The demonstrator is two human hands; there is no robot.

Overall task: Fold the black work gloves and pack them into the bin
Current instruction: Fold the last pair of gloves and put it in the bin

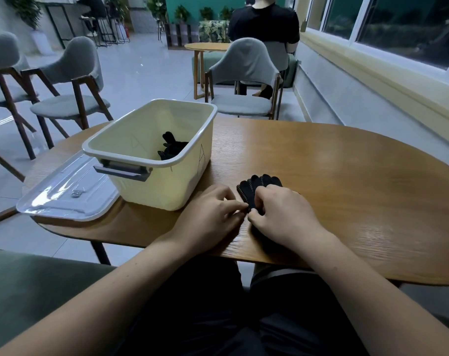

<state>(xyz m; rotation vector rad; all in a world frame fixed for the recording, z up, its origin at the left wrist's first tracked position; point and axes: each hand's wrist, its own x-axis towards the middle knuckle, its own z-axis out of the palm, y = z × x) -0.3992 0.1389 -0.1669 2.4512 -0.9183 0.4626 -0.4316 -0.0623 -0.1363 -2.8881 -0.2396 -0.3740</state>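
Note:
A black work glove [254,187] lies flat on the wooden table [346,181], its fingers pointing away from me. My right hand [282,214] covers its near half and pinches the cuff end. My left hand [213,211] pinches the same cuff edge from the left, fingertips meeting the right hand's. The cream bin [141,150] stands open to the left of the glove, and a black glove [170,149] lies inside it against the right wall.
The bin's clear lid [64,191] lies on the table left of the bin, overhanging the edge. Grey chairs [69,98] stand around the table. A seated person [264,24] is beyond the far chair. A window wall runs along the right.

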